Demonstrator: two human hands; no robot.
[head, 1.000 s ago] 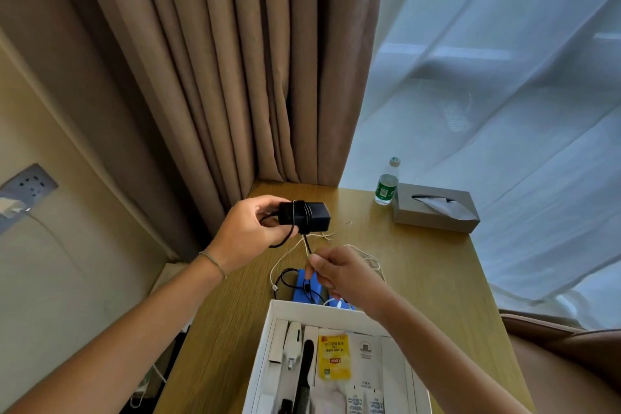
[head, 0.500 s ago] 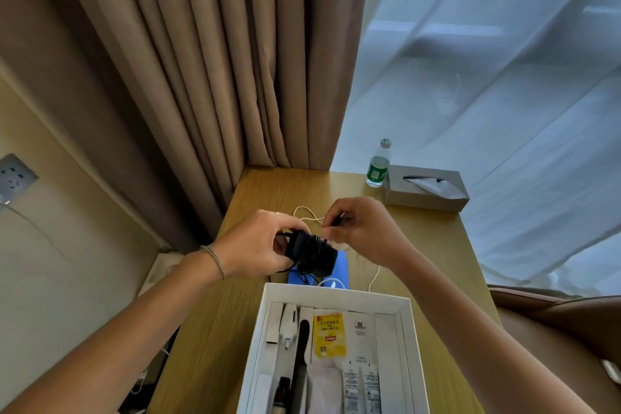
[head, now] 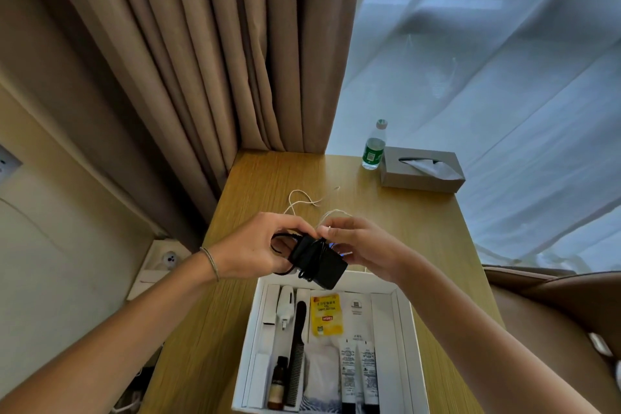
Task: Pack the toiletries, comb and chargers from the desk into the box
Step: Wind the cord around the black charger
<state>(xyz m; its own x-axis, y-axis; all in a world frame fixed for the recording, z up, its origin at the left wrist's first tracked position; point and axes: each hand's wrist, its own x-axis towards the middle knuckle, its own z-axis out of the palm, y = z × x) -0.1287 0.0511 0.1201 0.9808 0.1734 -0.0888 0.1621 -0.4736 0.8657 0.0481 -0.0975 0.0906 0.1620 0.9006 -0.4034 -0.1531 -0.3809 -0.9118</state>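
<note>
A black charger (head: 319,262) with its black cable wound around it hangs just above the far edge of the white box (head: 405,329). My left hand (head: 255,250) grips the charger's left end and loose cable loops. My right hand (head: 359,249) pinches the cable at the charger's top right. In the box lie a black comb (head: 297,356), a yellow tea sachet (head: 325,314), two white tubes (head: 358,370), a small brown bottle (head: 278,383) and a white charger (head: 285,304). A white cable (head: 302,200) lies on the desk beyond my hands.
The wooden desk (head: 420,228) carries a green-labelled water bottle (head: 373,146) and a grey tissue box (head: 421,170) at its far right. Brown curtains (head: 201,60) hang behind, a sheer curtain at right. A brown chair (head: 554,306) stands right of the desk.
Both hands have come down and toward me with the black charger, now over the box's far edge. The black cable is wound tighter and my right hand has closed in on the charger.
</note>
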